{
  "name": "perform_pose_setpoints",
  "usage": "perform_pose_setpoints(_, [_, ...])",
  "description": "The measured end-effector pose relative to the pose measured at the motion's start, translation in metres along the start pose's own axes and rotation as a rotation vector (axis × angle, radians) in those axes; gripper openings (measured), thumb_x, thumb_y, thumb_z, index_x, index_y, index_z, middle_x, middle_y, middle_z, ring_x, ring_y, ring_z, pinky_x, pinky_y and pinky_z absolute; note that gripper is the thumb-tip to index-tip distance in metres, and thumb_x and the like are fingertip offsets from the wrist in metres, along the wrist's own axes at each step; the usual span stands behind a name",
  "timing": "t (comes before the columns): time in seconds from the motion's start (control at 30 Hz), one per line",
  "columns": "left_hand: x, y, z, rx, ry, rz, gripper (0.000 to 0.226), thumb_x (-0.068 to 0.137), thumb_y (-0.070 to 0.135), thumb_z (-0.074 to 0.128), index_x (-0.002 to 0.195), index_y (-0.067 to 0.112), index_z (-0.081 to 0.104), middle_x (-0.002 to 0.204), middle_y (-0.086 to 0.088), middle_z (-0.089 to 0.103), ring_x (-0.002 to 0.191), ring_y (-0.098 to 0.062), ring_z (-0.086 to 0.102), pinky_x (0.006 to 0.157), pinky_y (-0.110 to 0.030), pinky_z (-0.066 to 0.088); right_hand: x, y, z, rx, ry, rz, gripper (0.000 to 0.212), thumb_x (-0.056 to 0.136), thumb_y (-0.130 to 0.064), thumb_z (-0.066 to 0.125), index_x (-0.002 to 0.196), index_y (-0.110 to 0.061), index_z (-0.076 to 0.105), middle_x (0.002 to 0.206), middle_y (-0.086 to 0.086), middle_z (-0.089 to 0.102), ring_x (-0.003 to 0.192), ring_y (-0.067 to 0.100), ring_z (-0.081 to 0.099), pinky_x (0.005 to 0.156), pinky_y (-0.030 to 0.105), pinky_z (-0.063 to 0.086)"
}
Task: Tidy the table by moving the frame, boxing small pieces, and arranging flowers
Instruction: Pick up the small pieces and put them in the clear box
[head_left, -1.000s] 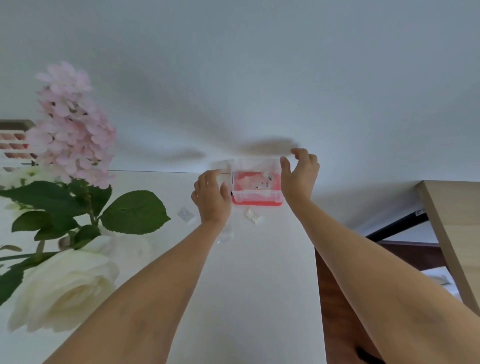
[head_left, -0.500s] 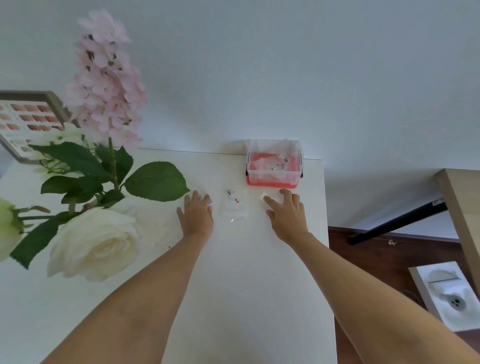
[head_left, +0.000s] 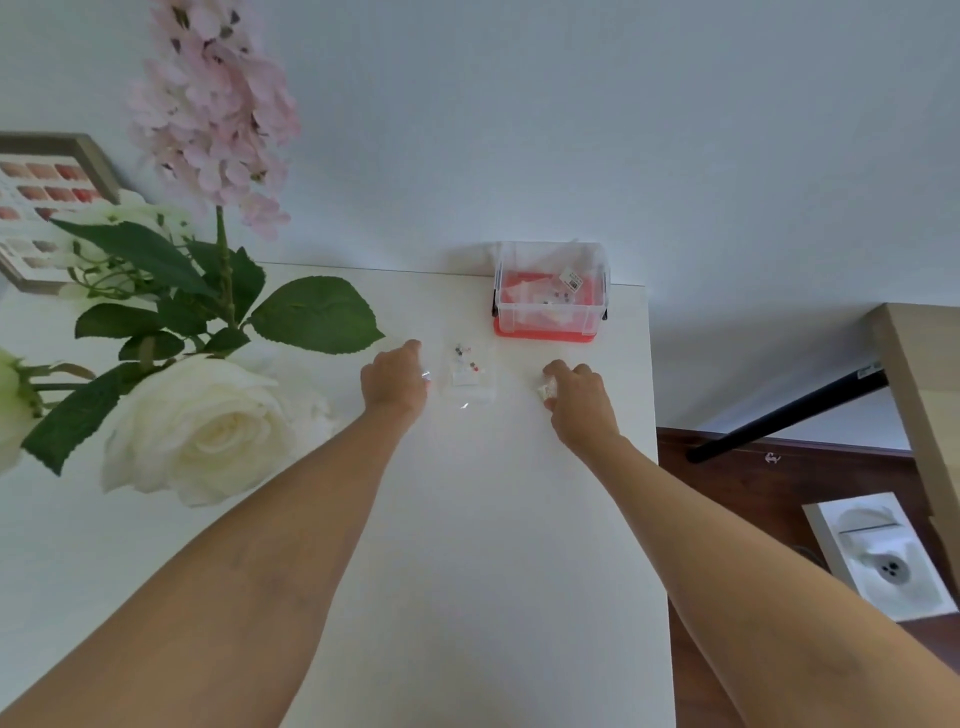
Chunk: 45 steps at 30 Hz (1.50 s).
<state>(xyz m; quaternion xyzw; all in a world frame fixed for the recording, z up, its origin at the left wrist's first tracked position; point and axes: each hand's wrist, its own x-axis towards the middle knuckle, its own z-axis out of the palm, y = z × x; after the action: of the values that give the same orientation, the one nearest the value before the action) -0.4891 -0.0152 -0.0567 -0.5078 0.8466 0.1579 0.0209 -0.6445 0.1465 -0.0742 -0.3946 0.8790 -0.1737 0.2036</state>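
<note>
A clear plastic box (head_left: 550, 291) with a red base stands at the far edge of the white table (head_left: 467, 545), with small clear packets inside. My right hand (head_left: 576, 400) is curled on a small clear packet (head_left: 547, 388) just in front of the box. My left hand (head_left: 392, 384) is closed, with a bit of clear plastic (head_left: 426, 375) at its fingertips. Between the hands lies a clear bag of small beads (head_left: 467, 374). A framed picture (head_left: 39, 202) leans on the wall at far left, behind the flowers.
A white rose (head_left: 202, 431), green leaves (head_left: 311, 314) and a tall pink flower spike (head_left: 218, 114) crowd the left of the table. The table's right edge drops to a dark wood floor (head_left: 779, 493). A wooden desk (head_left: 924, 395) stands at the right.
My hands have come back from the box to the table surface and curled shut, the right on a small packet, the left on a clear bit. The view tilted down.
</note>
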Motion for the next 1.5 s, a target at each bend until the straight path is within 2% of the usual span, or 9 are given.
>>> perform_pose_setpoints(0.4, [-0.019,0.017,-0.003,-0.341,0.198,0.089,0.03,0.092,0.008,0.047,0.121,0.008,0.049,0.094,-0.02,0.066,0.091,-0.036,0.062,0.077,-0.041,0.053,-0.01,0.008,-0.021,0.102,-0.053,0.126,0.027,0.089,0.002,0.045,0.11,-0.006,0.06,0.103,0.016,0.062,0.089,0.033,0.06,0.068,0.033,0.048])
perform_pose_setpoints(0.63, [0.0,0.068,-0.029,-0.595,0.216,0.077,0.025,0.089,-0.002,0.042,0.107,-0.001,0.058,0.11,-0.021,0.059,0.101,-0.031,0.057,0.077,-0.016,0.034,0.01,0.004,-0.074,0.298,0.201,0.171,0.023,0.085,-0.001,0.04,0.088,-0.015,0.058,0.074,0.011,0.059,0.056,0.021,0.047,0.046,0.024,0.034])
perform_pose_setpoints(0.77, [0.017,0.101,-0.047,-0.636,0.219,0.078,0.024,0.085,-0.004,0.046,0.105,0.001,0.059,0.111,-0.019,0.057,0.095,-0.027,0.057,0.078,-0.016,0.036,0.025,0.0,-0.105,0.431,0.378,0.194,0.012,0.084,-0.005,0.049,0.086,-0.01,0.06,0.064,0.001,0.059,0.058,0.02,0.053,0.049,0.025,0.038])
perform_pose_setpoints(0.87, [0.03,0.12,-0.055,-0.655,0.226,0.127,0.027,0.084,-0.007,0.05,0.104,0.005,0.063,0.11,-0.018,0.057,0.092,-0.023,0.058,0.078,-0.014,0.039,0.039,-0.003,-0.121,0.487,0.417,0.219,0.006,0.084,-0.01,0.055,0.083,-0.01,0.061,0.054,-0.011,0.055,0.049,0.003,0.051,0.044,0.018,0.036])
perform_pose_setpoints(0.97, [0.041,0.134,-0.058,-0.721,0.214,0.133,0.018,0.08,-0.003,0.059,0.094,0.006,0.065,0.092,-0.014,0.063,0.081,-0.023,0.057,0.074,-0.024,0.047,0.051,-0.006,-0.125,0.526,0.409,0.199,0.006,0.084,-0.01,0.059,0.081,-0.007,0.063,0.055,-0.01,0.056,0.043,-0.001,0.055,0.04,0.009,0.036])
perform_pose_setpoints(1.1, [0.048,0.143,-0.052,-0.728,0.188,0.127,0.007,0.079,0.008,0.065,0.085,0.009,0.068,0.084,-0.008,0.068,0.073,-0.017,0.055,0.062,-0.011,0.039,0.063,-0.011,-0.121,0.557,0.408,0.169,0.008,0.082,-0.009,0.061,0.079,-0.006,0.068,0.066,-0.003,0.06,0.062,0.015,0.054,0.05,0.012,0.036])
perform_pose_setpoints(1.27, [0.052,0.143,-0.039,-0.691,0.135,0.078,0.015,0.081,0.013,0.067,0.095,0.013,0.07,0.096,-0.007,0.073,0.094,-0.022,0.066,0.087,-0.033,0.052,0.074,-0.011,-0.111,0.605,0.367,0.188,0.007,0.081,-0.011,0.065,0.084,-0.007,0.071,0.067,-0.005,0.061,0.068,0.02,0.059,0.069,0.039,0.057])
perform_pose_setpoints(1.4, [0.047,0.14,-0.033,-0.656,0.147,0.076,0.034,0.084,0.021,0.068,0.117,0.015,0.062,0.114,-0.003,0.069,0.112,-0.021,0.058,0.101,-0.04,0.044,0.077,-0.012,-0.107,0.517,0.36,0.213,0.027,0.083,-0.022,0.069,0.108,-0.012,0.069,0.098,0.006,0.071,0.101,0.027,0.06,0.094,0.042,0.047])
perform_pose_setpoints(1.5, [0.039,0.133,-0.03,-0.638,0.232,0.065,0.038,0.088,0.021,0.062,0.125,0.012,0.056,0.122,-0.007,0.064,0.117,-0.027,0.052,0.102,-0.044,0.043,0.073,-0.015,-0.104,0.435,0.382,0.207,0.029,0.086,-0.023,0.066,0.114,-0.014,0.065,0.113,0.01,0.064,0.112,0.03,0.051,0.097,0.042,0.042])
